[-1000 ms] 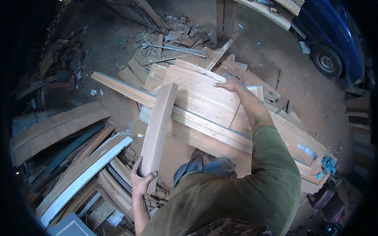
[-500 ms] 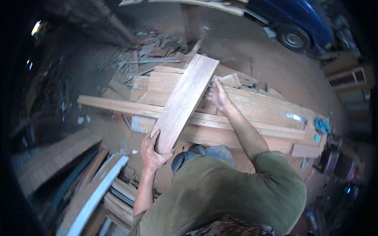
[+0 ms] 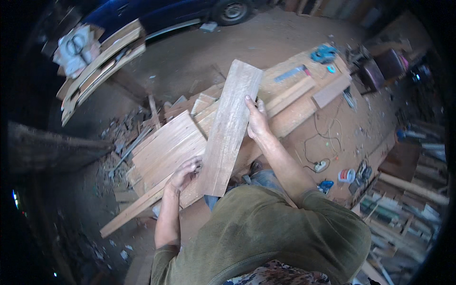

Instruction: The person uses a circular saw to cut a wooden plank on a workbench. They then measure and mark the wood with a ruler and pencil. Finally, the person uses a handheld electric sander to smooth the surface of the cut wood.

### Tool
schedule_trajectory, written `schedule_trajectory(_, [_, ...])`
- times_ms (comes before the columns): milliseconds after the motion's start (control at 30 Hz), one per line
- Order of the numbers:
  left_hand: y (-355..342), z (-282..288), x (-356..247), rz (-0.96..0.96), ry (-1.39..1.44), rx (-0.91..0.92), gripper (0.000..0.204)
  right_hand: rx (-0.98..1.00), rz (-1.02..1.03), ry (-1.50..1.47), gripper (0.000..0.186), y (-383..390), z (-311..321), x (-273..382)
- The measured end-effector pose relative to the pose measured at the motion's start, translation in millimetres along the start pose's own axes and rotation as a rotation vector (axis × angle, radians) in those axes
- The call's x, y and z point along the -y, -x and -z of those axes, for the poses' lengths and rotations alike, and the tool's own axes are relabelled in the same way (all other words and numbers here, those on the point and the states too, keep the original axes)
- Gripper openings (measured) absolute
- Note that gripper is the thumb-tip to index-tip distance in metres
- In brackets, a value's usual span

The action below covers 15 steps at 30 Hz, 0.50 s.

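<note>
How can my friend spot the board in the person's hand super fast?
Find the bench slanting across the middle of the picture. Over it, the person's right hand grips the right edge of a long, flat board. Unlike the wide panel to its left, this board is narrow and held up.

I wear this wide fisheye camera on my head, left of its twin, and it looks steeply down and ahead past my own chest. The board (image 3: 230, 127) sits close, mid-view; my green shirt (image 3: 266, 228) looms on its near side, and the blue vehicle (image 3: 159, 15) lies well beyond it.
</note>
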<state>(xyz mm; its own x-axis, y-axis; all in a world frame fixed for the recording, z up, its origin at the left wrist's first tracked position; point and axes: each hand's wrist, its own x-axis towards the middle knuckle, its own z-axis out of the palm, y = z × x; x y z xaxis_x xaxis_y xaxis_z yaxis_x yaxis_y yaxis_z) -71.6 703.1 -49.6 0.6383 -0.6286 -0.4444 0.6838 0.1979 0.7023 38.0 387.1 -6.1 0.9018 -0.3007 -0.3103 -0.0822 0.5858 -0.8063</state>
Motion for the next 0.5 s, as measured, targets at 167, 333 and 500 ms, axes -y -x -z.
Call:
schedule_trajectory(167, [-92,-110,-25,0.047,-0.741,-0.367,0.100,-0.206,0.049,0.213,0.049,3,81,7])
schedule_trajectory(333, [-141,-189,-4,-0.064,-1.425,-0.245,0.134,-0.511,-0.019,0.210,0.047,36,154,21])
schedule_trajectory(500, [-184,-220,63,-0.140,-1.436,-0.216,0.131,-0.351,-0.078,0.129,0.058,65,242,63])
